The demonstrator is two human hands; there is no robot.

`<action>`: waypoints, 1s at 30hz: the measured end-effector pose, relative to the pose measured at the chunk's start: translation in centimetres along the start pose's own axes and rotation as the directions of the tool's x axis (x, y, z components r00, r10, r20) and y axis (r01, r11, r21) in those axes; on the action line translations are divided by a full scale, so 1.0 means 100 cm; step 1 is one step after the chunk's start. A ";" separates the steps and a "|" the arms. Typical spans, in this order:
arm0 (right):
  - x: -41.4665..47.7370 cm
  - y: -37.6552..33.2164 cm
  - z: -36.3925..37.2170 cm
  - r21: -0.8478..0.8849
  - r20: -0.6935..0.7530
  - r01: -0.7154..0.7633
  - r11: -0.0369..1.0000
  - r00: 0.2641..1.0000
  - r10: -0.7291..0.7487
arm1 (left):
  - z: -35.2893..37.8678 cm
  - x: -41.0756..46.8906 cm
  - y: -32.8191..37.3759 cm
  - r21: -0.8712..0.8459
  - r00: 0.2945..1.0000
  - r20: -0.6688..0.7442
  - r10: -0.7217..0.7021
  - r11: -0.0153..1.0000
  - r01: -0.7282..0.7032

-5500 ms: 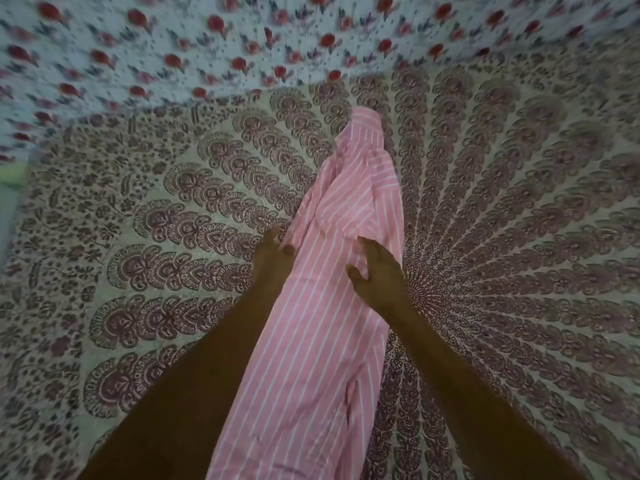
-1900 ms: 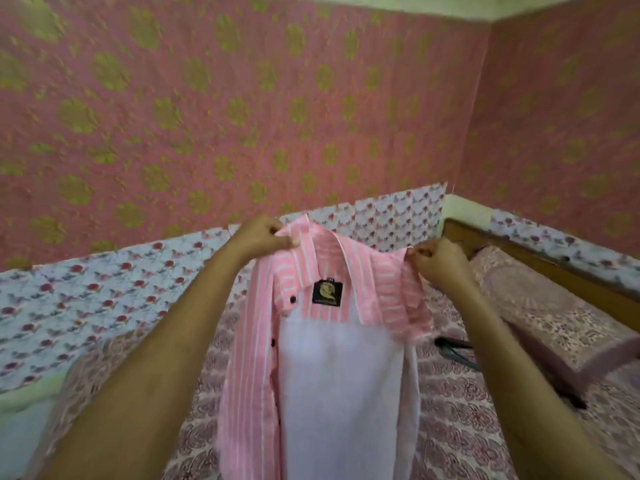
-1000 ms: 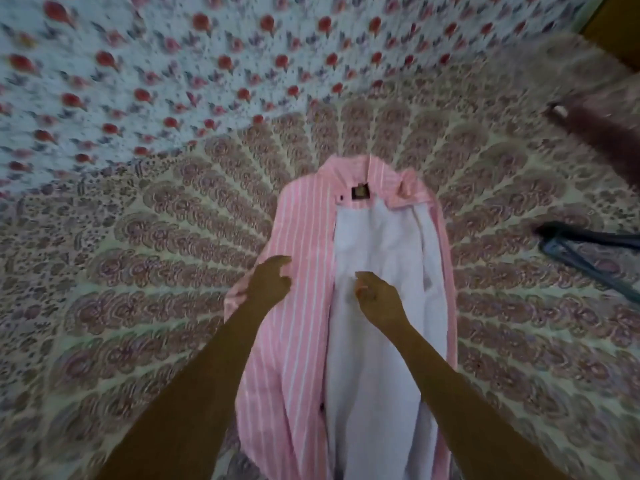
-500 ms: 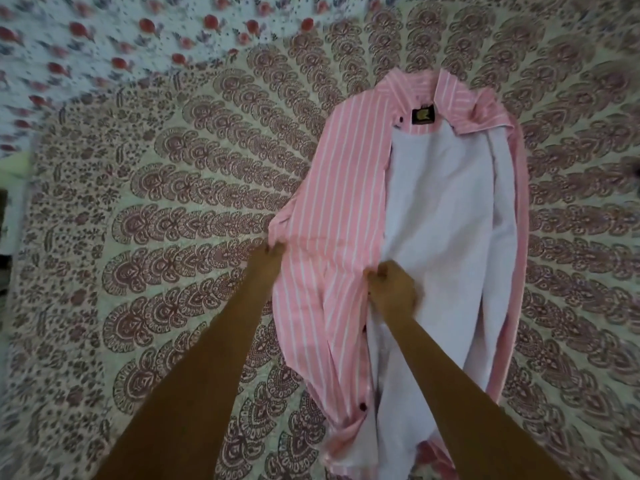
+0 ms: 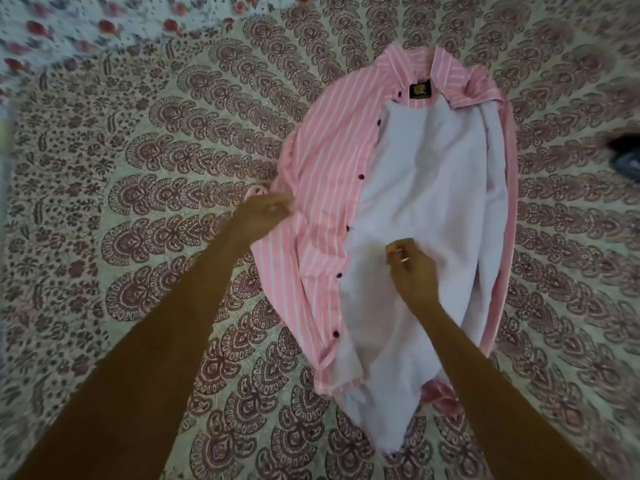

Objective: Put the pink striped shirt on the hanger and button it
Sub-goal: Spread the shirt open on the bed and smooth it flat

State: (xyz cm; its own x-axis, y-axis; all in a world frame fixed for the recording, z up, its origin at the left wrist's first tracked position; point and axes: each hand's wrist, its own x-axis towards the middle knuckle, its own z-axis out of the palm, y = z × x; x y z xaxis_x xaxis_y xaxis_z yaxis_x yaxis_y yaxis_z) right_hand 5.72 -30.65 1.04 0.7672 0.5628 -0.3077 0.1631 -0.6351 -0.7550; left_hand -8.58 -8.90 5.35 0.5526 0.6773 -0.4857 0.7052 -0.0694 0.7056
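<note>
The shirt (image 5: pixel 322 174) lies open and unbuttoned on the bed (image 5: pixel 138 202). The left hand (image 5: pixel 263 216) grips its edge with curled fingers; the right hand (image 5: pixel 412 268) pinches the lining (image 5: pixel 433 174). Hanging and buttoning both remain.

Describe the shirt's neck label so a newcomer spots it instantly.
An open pink-and-white striped shirt lies on the maroon paisley bedspread, pale inside up. At its far end, just below the collar, sits a small black square label with a gold mark. The other dark spots, the tiny round buttons, run down the front edge.
</note>
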 end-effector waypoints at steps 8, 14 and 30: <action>-0.065 0.011 0.073 -0.202 0.379 -0.084 0.976 0.912 0.157 | 0.027 -0.019 -0.062 -0.267 0.842 -0.487 -0.232 0.957 0.110; -0.072 0.004 0.076 0.072 0.107 -0.142 0.987 0.985 0.134 | 0.023 -0.018 -0.065 -0.252 0.810 -0.452 -0.373 0.925 0.285; -0.064 0.006 0.045 -0.256 -0.633 -0.174 0.951 0.773 -0.029 | -0.061 -0.018 -0.067 -0.760 0.894 -0.316 -0.318 0.649 -0.037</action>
State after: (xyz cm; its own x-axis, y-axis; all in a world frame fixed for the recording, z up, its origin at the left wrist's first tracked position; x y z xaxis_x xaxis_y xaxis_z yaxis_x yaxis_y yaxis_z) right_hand -1.82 -32.28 -0.07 0.9815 0.1184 0.1506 0.1802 -0.8373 -0.5162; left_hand -17.05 -5.20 4.64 0.1296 0.8587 -0.4958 0.1001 0.4862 0.8681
